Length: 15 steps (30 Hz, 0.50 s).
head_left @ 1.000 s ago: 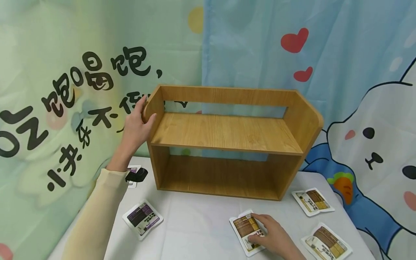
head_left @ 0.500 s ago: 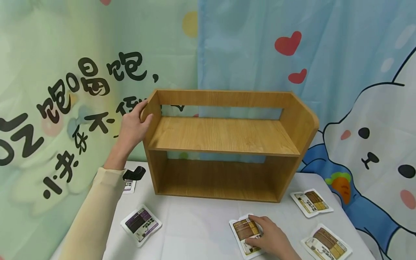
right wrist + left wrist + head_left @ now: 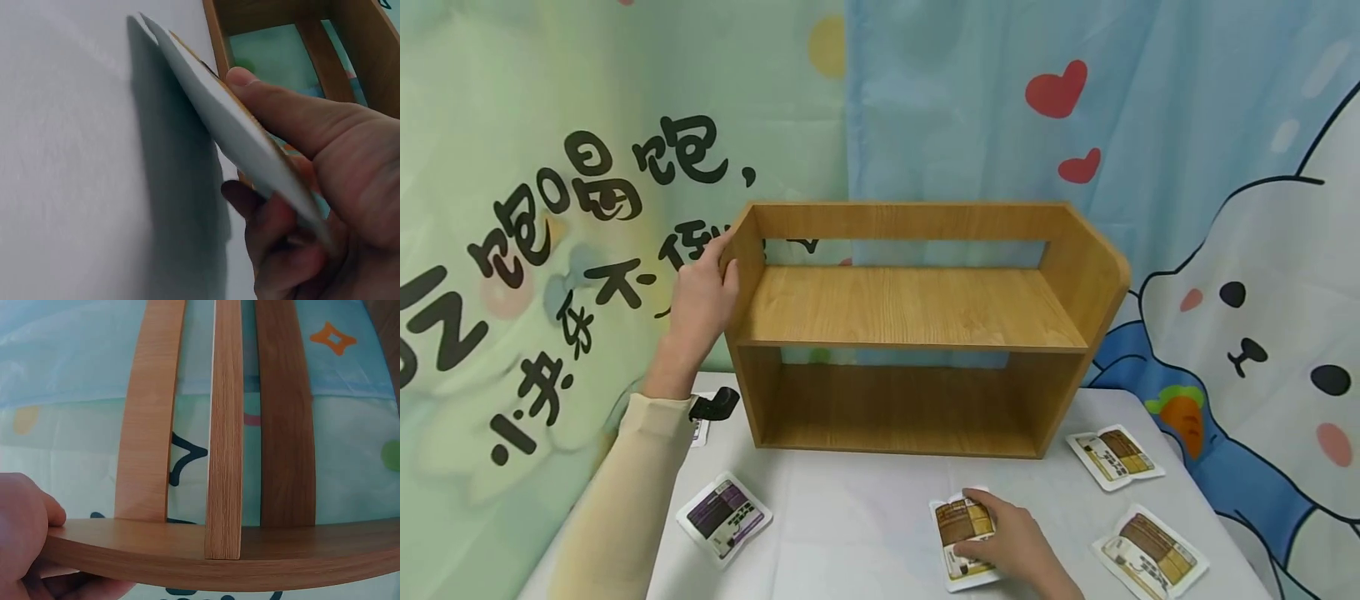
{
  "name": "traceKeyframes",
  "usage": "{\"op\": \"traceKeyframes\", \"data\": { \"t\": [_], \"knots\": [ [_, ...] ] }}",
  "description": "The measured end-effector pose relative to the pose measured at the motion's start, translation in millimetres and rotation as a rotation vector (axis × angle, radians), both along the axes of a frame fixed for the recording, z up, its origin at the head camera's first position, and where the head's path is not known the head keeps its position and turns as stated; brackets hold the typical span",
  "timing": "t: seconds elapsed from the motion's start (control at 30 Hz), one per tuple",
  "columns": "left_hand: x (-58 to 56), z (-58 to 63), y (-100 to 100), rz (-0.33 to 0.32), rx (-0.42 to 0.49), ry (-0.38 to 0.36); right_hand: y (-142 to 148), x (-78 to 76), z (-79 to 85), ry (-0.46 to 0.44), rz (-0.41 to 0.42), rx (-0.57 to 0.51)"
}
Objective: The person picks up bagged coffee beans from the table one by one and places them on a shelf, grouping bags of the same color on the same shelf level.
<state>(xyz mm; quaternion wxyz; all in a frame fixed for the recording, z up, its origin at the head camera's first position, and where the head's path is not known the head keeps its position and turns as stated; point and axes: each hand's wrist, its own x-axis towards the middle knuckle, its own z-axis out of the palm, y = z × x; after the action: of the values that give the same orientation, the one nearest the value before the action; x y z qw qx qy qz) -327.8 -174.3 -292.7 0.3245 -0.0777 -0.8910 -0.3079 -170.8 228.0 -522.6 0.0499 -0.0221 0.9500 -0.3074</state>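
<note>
A two-tier wooden shelf [image 3: 910,308] stands on the white table. My left hand [image 3: 700,296] grips the upper edge of its left side panel; in the left wrist view the thumb and fingers [image 3: 87,586] lie on either side of that board. Between thumb and fingers, my right hand [image 3: 1015,542] pinches a white flat pouch [image 3: 955,525] with a brown and yellow label, in front of the shelf. In the right wrist view the pouch [image 3: 219,119] is tilted on edge, its shadow falling on the tablecloth. Part of its label is hidden by the hand.
Two similar brown-labelled pouches, one pouch [image 3: 1116,457] behind another pouch [image 3: 1150,554], lie at the right. A purple-labelled pouch [image 3: 724,518] lies at the left, and another pouch [image 3: 700,432] is mostly behind my left wrist. Printed curtains [image 3: 940,108] hang behind the table.
The head view has shifted slightly. The right hand has moved a little left with the pouch, which has turned somewhat more upright in view. The left hand keeps its grip on the shelf.
</note>
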Motion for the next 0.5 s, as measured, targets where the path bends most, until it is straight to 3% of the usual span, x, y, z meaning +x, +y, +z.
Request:
{"op": "traceKeyframes", "data": {
  "t": [0.2, 0.5],
  "knots": [
    [1.5, -7.0, 1.9, 0.016, -0.023, 0.033, -4.0, 0.0, 3.0, -0.037, -0.015, -0.111],
    [-0.9, -6.2, 0.7, 0.036, -0.031, 0.076, -22.6, -15.1, 41.7, 0.027, -0.047, -0.247]
  ]
}}
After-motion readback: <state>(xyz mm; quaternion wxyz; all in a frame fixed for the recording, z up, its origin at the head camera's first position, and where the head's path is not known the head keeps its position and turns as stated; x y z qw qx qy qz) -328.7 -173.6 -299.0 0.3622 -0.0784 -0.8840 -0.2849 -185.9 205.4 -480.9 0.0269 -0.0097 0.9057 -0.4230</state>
